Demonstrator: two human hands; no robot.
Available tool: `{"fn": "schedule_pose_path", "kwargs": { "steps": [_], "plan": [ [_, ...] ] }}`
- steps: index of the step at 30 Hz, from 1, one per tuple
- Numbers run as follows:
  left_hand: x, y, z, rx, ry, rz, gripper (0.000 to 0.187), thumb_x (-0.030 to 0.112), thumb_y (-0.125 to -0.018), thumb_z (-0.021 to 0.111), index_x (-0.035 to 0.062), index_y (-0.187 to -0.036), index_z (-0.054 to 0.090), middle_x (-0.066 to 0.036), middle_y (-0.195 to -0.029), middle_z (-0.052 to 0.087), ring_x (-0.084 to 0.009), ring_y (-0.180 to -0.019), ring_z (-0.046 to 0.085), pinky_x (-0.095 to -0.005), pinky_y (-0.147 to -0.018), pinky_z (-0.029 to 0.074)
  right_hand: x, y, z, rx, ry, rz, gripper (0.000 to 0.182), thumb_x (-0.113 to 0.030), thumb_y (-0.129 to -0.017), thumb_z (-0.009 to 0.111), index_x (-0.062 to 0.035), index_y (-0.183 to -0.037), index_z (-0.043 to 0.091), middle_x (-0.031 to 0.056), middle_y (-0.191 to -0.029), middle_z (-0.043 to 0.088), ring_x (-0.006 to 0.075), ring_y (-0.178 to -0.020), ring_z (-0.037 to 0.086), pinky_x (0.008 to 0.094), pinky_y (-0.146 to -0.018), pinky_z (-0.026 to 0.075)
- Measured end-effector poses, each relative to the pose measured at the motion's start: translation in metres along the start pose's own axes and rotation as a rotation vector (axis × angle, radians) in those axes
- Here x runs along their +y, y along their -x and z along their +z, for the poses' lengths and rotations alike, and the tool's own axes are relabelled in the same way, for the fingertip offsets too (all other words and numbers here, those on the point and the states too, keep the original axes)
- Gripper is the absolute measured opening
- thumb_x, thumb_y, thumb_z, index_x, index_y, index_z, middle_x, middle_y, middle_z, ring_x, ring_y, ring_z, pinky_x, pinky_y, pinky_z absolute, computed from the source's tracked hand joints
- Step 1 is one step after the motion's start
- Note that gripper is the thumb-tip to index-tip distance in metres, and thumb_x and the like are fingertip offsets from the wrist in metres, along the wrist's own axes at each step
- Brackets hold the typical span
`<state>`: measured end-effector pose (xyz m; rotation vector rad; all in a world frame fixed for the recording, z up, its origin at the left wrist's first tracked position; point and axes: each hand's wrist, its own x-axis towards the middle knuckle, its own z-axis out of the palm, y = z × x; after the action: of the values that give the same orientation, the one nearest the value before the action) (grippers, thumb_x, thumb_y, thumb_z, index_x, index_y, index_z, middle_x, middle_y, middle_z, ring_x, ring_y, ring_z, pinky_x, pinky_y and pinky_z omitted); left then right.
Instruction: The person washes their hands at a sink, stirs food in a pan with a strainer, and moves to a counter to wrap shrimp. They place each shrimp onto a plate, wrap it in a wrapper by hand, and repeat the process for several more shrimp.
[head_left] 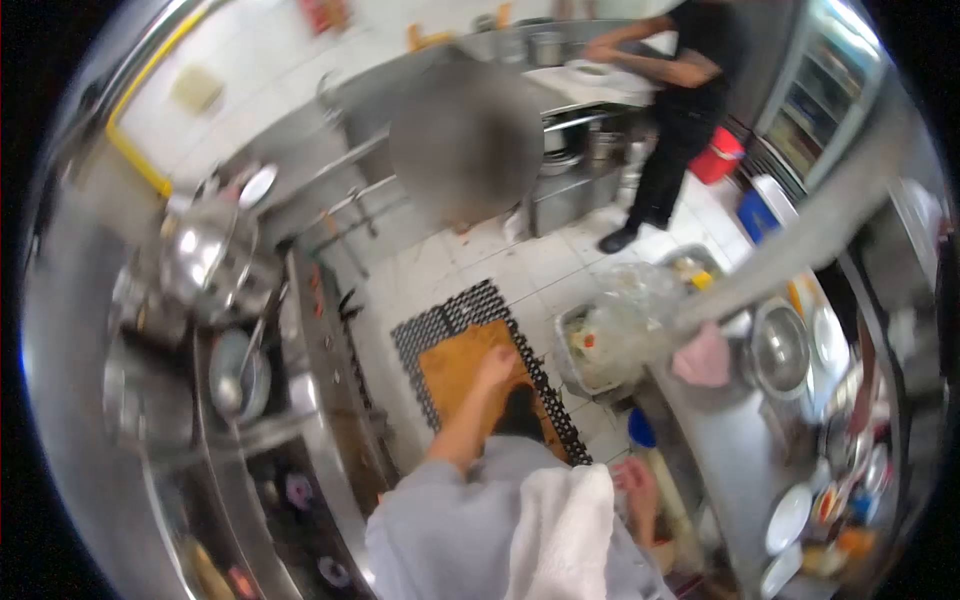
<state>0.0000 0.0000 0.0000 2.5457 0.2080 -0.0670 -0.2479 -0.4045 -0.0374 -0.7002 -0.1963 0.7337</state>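
Hovering abv mat (450,372); L hand (497,364)

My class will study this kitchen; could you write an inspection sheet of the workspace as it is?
Surface: grey metal counter at right; lower part crowded.
Job's things: orange-brown rectangular mat below left hand; white cloth towel near right hand.
Clutter: round silver metal bowl, pink cloth, white round plate.
Grippers: two bare hands, blurred; grip unclear.
Cables: nothing seen.
Surroundings: dark-clothed person at far counter; wok at left.
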Motion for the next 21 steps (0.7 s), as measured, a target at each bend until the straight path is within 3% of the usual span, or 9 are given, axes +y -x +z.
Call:
{"fn": "schedule_pose_path", "kwargs": {
  "steps": [2, 3, 6, 11, 13, 14, 16, 18, 21],
  "plan": [
    [0.0, 0.1, -0.004, -0.095, -0.003, -0.27, 0.043, 0.04, -0.089, 0.065, 0.0045, -0.112, 0.071, -0.02, -0.105, 0.073, -0.0294, -0.101, 0.07, -0.0408, -0.086, 0.053, 0.035, 0.018, 0.023, 0.691, 0.511, -0.031, 0.032, -0.017, -0.096, 0.065, 0.0014, -0.123, 0.065, 0.0122, -0.106, 0.072, 0.0193, -0.093, 0.068, 0.0293, -0.083, 0.053],
    [-0.007, 0.154, 0.091, -0.368, 0.161, -0.415, 0.042, 0.041, -0.089, 0.064, 0.0047, -0.11, 0.072, -0.019, -0.105, 0.073, -0.0295, -0.1, 0.07, -0.0403, -0.085, 0.054, 0.001, 0.038, 0.037, 0.707, 0.654, 0.102, 0.032, -0.017, -0.096, 0.065, 0.0013, -0.122, 0.065, 0.0122, -0.105, 0.072, 0.0192, -0.092, 0.068, 0.0295, -0.083, 0.053],
    [-0.009, 0.192, 0.148, -0.402, 0.244, -0.466, 0.043, 0.042, -0.088, 0.064, 0.0061, -0.11, 0.073, -0.017, -0.106, 0.073, -0.0319, -0.099, 0.07, -0.0407, -0.085, 0.054, -0.041, -0.006, 0.024, 0.553, 0.764, 0.232, 0.031, -0.018, -0.096, 0.065, 0.0013, -0.12, 0.065, 0.012, -0.103, 0.072, 0.019, -0.091, 0.068, 0.0302, -0.082, 0.053],
    [-0.042, 0.105, 0.075, -0.578, 0.251, -0.057, 0.032, 0.032, -0.084, 0.063, 0.0123, -0.108, 0.074, -0.015, -0.099, 0.074, -0.0354, -0.093, 0.07, -0.0454, -0.085, 0.054, -0.145, -0.182, -0.015, 0.311, 1.369, 0.522, 0.031, -0.021, -0.096, 0.066, -0.0004, -0.118, 0.066, 0.0125, -0.102, 0.072, 0.0186, -0.09, 0.068, 0.032, -0.083, 0.053],
    [-0.064, 0.063, 0.036, -0.411, 0.328, -0.183, 0.031, 0.03, -0.087, 0.059, 0.012, -0.109, 0.072, -0.016, -0.1, 0.073, -0.0357, -0.094, 0.069, -0.0456, -0.084, 0.054, -0.177, -0.27, -0.085, 0.28, 1.285, 0.347, 0.032, -0.024, -0.098, 0.062, -0.0033, -0.122, 0.065, 0.0102, -0.107, 0.071, 0.0173, -0.092, 0.066, 0.0308, -0.082, 0.052],
    [-0.075, 0.047, 0.031, -0.378, 0.349, -0.219, 0.031, 0.03, -0.087, 0.059, 0.012, -0.109, 0.072, -0.016, -0.1, 0.073, -0.0357, -0.094, 0.069, -0.0456, -0.084, 0.054, -0.22, -0.331, -0.006, 0.296, 1.398, 0.338, 0.03, -0.021, -0.099, 0.06, -0.0044, -0.123, 0.064, 0.008, -0.107, 0.071, 0.017, -0.09, 0.066, 0.0304, -0.082, 0.052],
    [-0.116, 0.02, 0.012, 0.063, 0.383, -0.395, 0.031, 0.029, -0.088, 0.058, 0.0116, -0.11, 0.071, -0.016, -0.102, 0.073, -0.0348, -0.095, 0.069, -0.0449, -0.083, 0.054, -0.255, -0.416, 0.002, 0.329, 1.318, 0.028, 0.031, -0.02, -0.1, 0.058, -0.0042, -0.125, 0.064, 0.0061, -0.108, 0.07, 0.0149, -0.088, 0.065, 0.0293, -0.08, 0.052],
    [-0.124, 0.012, -0.012, 0.163, 0.435, -0.485, 0.031, 0.028, -0.089, 0.059, 0.0099, -0.112, 0.07, -0.016, -0.104, 0.072, -0.0344, -0.096, 0.068, -0.0441, -0.084, 0.054, -0.279, -0.49, -0.004, 0.358, 1.099, -0.072, 0.035, -0.026, -0.102, 0.057, -0.0053, -0.131, 0.061, 0.0046, -0.118, 0.068, 0.0116, -0.087, 0.064, 0.0247, -0.076, 0.05],
    [-0.151, 0.004, 0.013, 0.333, 0.588, -0.576, 0.03, 0.026, -0.091, 0.058, 0.0122, -0.113, 0.07, -0.015, -0.108, 0.072, -0.0333, -0.099, 0.068, -0.044, -0.086, 0.053, -0.287, -0.595, 0.012, 0.306, 1.023, 0.057, 0.041, -0.028, -0.102, 0.059, -0.0052, -0.136, 0.056, 0.0036, -0.121, 0.067, 0.0116, -0.088, 0.064, 0.0246, -0.076, 0.05]
  ]
}}
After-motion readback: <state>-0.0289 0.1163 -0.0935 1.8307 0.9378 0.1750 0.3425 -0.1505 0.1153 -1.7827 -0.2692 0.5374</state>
